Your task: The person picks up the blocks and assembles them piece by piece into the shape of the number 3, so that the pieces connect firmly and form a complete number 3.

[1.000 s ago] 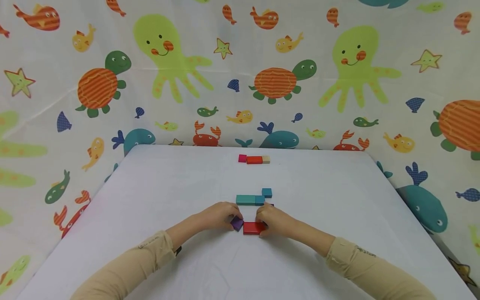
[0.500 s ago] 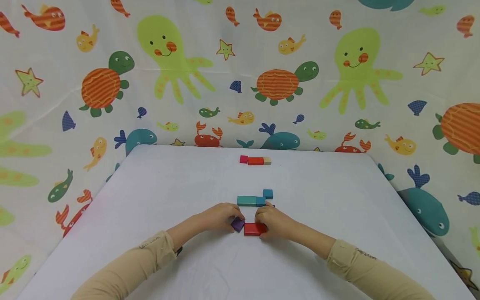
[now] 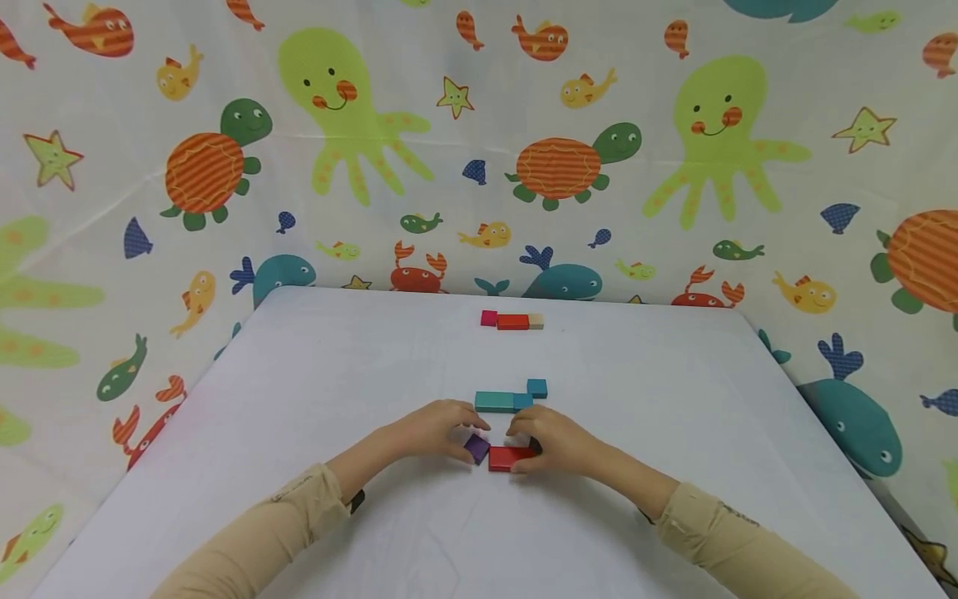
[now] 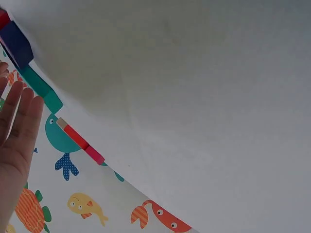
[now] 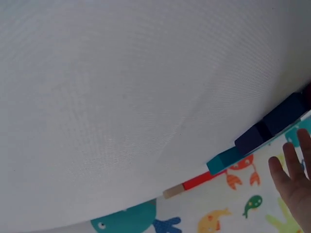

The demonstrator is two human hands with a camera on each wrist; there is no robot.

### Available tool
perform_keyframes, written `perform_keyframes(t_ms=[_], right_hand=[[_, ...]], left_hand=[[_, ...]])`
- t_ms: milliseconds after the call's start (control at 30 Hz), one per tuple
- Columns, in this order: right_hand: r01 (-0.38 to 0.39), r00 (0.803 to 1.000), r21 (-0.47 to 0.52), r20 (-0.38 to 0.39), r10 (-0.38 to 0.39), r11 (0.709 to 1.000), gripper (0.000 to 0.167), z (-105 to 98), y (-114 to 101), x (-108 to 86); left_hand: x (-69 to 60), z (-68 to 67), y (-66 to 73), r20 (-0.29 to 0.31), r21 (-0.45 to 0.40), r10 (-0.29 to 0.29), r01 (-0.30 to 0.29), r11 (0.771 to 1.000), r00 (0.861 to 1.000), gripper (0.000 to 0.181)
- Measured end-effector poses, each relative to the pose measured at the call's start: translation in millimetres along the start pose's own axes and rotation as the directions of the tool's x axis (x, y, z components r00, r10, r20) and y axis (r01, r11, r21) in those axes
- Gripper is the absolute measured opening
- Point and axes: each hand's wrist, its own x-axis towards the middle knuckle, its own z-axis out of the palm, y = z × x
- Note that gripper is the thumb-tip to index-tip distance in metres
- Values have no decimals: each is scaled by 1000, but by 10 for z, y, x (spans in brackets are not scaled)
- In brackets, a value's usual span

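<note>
A purple block (image 3: 476, 449) lies turned at an angle, against or very near the left end of a red block (image 3: 506, 459). Around the purple block, my left hand (image 3: 430, 433) has thumb and fingers spread; whether the thumb touches it I cannot tell. My right hand (image 3: 563, 443) is over the red block's right end, thumb at its front edge, partly hiding a dark block (image 3: 535, 446). Both wrist views show straight fingers on the left hand (image 4: 19, 138) and right hand (image 5: 295, 182), beside dark blocks (image 4: 17, 44).
Behind the hands lie a long teal block (image 3: 494, 403), a blue block (image 3: 522, 401) at its right end and another blue block (image 3: 536, 388) just behind. Farther back is a row of pink (image 3: 489, 319), red-orange (image 3: 512, 322) and beige (image 3: 535, 321) blocks. Patterned cloth (image 3: 419, 166) hangs beyond the table.
The fingers of my left hand have parted from the purple block. My right hand's fingers have loosened and lifted slightly, uncovering part of the dark block. The blocks keep their arrangement.
</note>
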Motion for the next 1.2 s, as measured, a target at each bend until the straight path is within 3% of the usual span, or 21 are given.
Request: perform_keyframes(t_ms=[167,467,800,1067,1200], right_hand=[[-44,999,29,-18,44,999,38,-48,17,1],[-74,996,63,-54,77,995,33,-94,48,6],[-33,986,44,-160,40,998,25,-179,162,76],[-40,983,77,-177,53,996,22,-186,235,148],[-70,984,105,-158,86,992,22,-194,263,176]], left_hand=[[26,-46,-26,-38,-23,-27,26,999,999,45],[30,-89,-20,-121,-27,-19,16,1000,992,35],[178,-103,-93,-270,-91,-70,47,995,960,29],[305,-65,-146,-273,-137,-123,88,987,954,33],[368,-41,-174,-272,-111,-113,85,990,956,36]])
